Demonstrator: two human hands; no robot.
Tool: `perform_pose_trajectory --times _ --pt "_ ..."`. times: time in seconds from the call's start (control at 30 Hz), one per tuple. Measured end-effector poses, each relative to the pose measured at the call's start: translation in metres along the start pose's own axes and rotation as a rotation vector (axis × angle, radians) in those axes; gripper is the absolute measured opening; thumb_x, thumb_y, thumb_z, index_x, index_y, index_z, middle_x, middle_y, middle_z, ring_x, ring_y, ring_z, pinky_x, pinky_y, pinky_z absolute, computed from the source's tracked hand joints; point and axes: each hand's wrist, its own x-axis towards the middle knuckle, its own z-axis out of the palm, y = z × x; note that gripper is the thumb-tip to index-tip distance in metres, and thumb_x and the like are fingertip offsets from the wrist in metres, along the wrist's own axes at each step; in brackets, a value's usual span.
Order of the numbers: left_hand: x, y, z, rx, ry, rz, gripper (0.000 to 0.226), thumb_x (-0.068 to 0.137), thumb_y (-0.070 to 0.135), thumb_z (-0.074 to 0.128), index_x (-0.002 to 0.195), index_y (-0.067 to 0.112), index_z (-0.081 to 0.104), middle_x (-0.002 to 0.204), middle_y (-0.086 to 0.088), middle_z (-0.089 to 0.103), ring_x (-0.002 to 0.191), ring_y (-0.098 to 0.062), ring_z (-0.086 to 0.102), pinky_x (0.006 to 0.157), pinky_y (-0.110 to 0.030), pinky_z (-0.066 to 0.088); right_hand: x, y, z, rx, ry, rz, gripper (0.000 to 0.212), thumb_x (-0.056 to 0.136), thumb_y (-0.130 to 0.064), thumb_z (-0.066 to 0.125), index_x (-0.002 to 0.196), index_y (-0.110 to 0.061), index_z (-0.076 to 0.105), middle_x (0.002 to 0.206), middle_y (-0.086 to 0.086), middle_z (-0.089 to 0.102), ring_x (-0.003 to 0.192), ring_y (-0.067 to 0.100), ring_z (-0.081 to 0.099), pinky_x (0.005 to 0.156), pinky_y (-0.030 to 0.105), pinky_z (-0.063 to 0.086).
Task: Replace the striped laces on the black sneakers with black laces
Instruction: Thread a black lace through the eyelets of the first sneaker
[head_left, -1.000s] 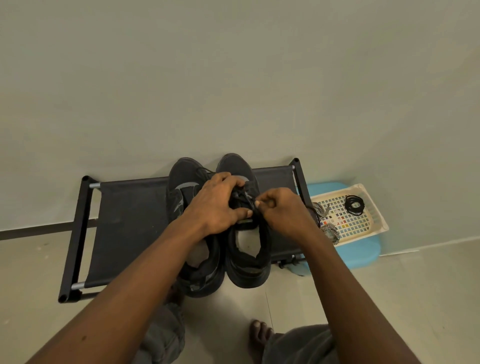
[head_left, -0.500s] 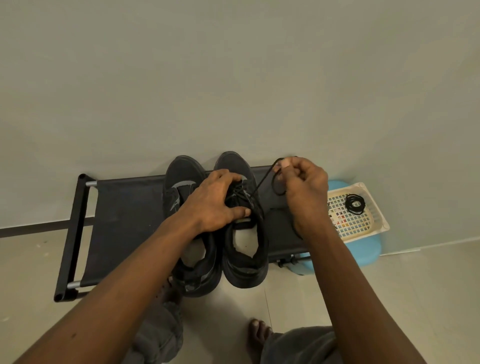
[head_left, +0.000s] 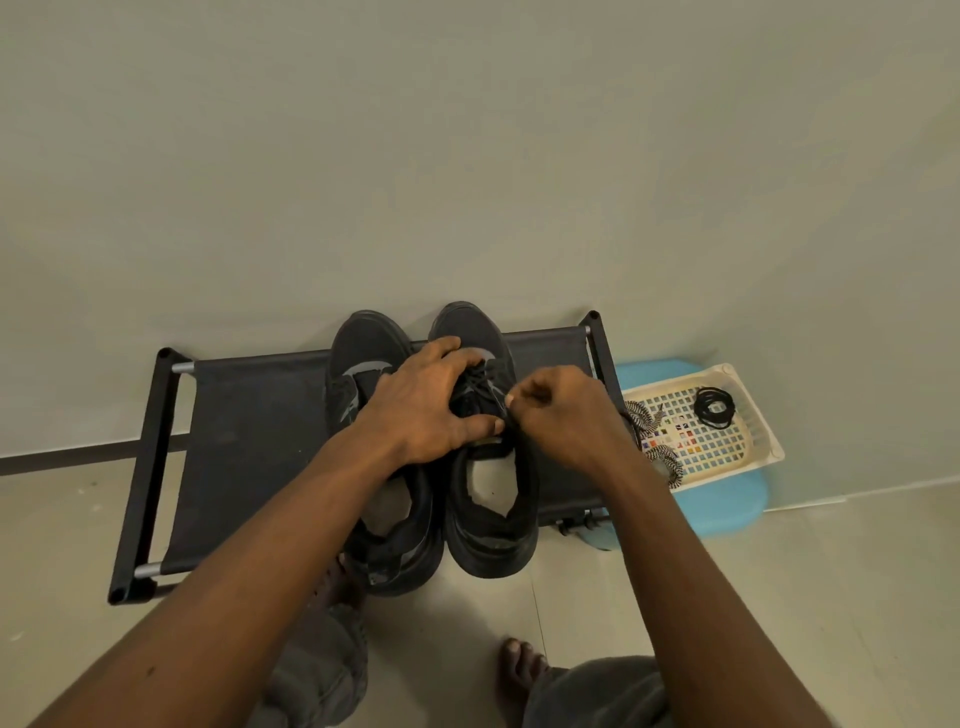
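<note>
While one sneaker (head_left: 467, 328) is gripped by the left hand (head_left: 426, 410), its black lace (head_left: 480, 387) is pinched by the right hand (head_left: 563, 415)

this is a home, a bare corner of a room: a plain painted wall (head_left: 467, 156), a pale tiled floor (head_left: 779, 597) with a dark skirting strip (head_left: 78, 457), a low fabric shoe rack (head_left: 249, 441) holding sneakers (head_left: 491, 530), a blue plastic stool (head_left: 722, 504) carrying a cream basket (head_left: 757, 415), and a bare foot (head_left: 519, 670) on the tiles.
</note>
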Motion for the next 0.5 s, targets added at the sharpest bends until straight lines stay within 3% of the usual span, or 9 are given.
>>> perform_pose_trajectory --times 0.13,0.23,0.33,0.43,0.5 --pt "-0.001 0.0 -0.001 0.022 -0.023 0.017 0.092 0.085 0.064 0.072 0.16 0.034 0.029 0.174 0.003 0.013 0.157 -0.022 0.023 0.122 -0.059 0.029 0.0 -0.001 -0.003 -0.058 0.036 -0.008 0.016 0.095 -0.028 0.068 0.081 -0.022 0.074 0.08 -0.006 0.071 0.076 0.008 0.066 0.059 0.017 0.043" --pt "-0.002 -0.002 -0.002 0.011 -0.018 0.027 0.096 0.085 0.064 0.072 0.162 0.03 0.025 0.174 0.003 0.015 0.156 -0.022 0.026 0.123 -0.053 0.03 0.0 0.0 -0.005 -0.035 0.073 -0.007 0.025 0.099 -0.028 0.06 0.078 -0.016 0.068 0.074 -0.002 0.067 0.07 0.011 0.062 0.059 0.026 0.042" --pt "-0.002 -0.003 -0.003 0.0 -0.014 0.03 0.102 0.086 0.064 0.072 0.165 0.027 0.02 0.173 0.002 0.017 0.155 -0.023 0.029 0.124 -0.047 0.031 0.005 -0.003 -0.011 0.443 0.153 0.089 0.024 0.1 -0.023 0.053 0.08 -0.014 0.063 0.076 0.002 0.063 0.071 0.018 0.057 0.064 0.032 0.046" --pt "-0.003 -0.002 -0.004 0.021 -0.024 0.036 0.103 0.087 0.065 0.071 0.166 0.025 0.018 0.174 0.002 0.015 0.156 -0.022 0.027 0.125 -0.045 0.029 0.008 -0.008 -0.022 0.837 0.294 0.082 0.025 0.099 -0.017 0.049 0.077 -0.014 0.061 0.078 0.005 0.063 0.067 0.011 0.058 0.056 0.017 0.043" --pt "-0.002 -0.002 -0.004 0.025 -0.028 0.037 0.104 0.087 0.065 0.07 0.166 0.025 0.017 0.174 0.002 0.015 0.157 -0.021 0.026 0.126 -0.045 0.028 0.009 -0.008 -0.025 0.998 0.368 0.081 0.029 0.103 -0.014 0.043 0.081 -0.015 0.062 0.082 0.006 0.069 0.075 0.013 0.065 0.058 0.018 0.045"
